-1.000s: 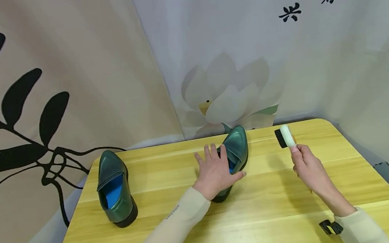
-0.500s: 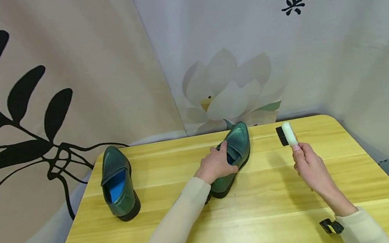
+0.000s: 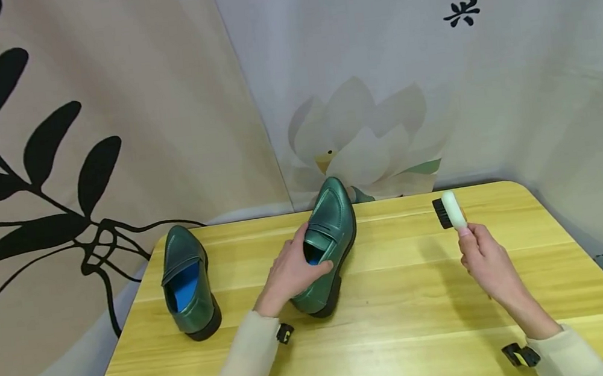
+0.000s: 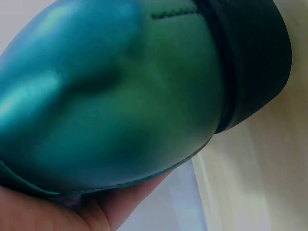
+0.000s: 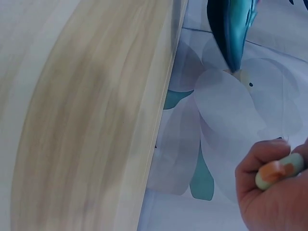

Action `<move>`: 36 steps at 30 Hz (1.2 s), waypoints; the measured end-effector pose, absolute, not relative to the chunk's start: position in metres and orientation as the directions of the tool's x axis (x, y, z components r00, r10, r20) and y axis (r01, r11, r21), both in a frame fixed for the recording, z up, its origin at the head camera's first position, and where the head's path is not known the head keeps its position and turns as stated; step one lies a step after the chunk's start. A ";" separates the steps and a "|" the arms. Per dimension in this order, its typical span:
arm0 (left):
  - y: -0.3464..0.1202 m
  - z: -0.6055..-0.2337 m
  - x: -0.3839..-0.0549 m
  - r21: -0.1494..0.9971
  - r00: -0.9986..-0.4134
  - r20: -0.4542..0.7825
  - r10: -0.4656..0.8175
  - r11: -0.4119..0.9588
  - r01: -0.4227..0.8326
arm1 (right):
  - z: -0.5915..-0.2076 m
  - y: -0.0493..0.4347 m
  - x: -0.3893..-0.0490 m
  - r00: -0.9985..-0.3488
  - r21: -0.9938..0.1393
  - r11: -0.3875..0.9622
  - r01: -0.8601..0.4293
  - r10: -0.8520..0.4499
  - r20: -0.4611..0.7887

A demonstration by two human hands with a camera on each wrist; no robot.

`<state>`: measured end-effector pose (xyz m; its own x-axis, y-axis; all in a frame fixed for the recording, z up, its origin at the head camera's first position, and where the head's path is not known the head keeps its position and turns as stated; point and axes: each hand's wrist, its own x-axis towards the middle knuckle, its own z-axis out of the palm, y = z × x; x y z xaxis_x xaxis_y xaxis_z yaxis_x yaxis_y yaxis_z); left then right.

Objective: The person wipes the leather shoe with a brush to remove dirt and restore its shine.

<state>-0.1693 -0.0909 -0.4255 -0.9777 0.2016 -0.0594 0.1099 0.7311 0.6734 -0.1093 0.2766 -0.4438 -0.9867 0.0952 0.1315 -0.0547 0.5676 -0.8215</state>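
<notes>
My left hand (image 3: 291,272) grips a green loafer (image 3: 331,215) at its opening, thumb across the near side of the collar. The loafer is held up off the table, toe pointing to the back. Its glossy heel part (image 4: 120,91) and dark heel block fill the left wrist view, with part of the hand below. My right hand (image 3: 487,264) holds a white-handled shoe brush (image 3: 452,210) upright at the right, black bristles facing left. In the right wrist view, fingers wrap the brush handle (image 5: 276,172). The matching green loafer (image 3: 186,278), with blue insole, stands at the table's left.
The light wooden table (image 3: 414,334) has its back edge close to a printed curtain (image 3: 189,102) with a flower and black leaves. Small black clips (image 3: 521,354) sit at both cuffs.
The left hand went from spread fingers over the right-hand loafer to gripping it, then lifted it and moved it left. The right hand with the brush stays nearly still.
</notes>
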 end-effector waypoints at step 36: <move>-0.216 -0.427 -0.182 0.431 -0.969 -0.246 0.001 0.896 -0.108 | -0.452 0.266 -0.108 -0.986 -0.810 0.580 -0.085 0.068 0.153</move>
<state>-0.1823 -0.2158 -0.4273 -0.9694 0.0012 -0.2456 -0.1081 0.8957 0.4312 -0.1082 0.2659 -0.4521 -0.9859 0.0683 0.1527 -0.0853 0.5801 -0.8100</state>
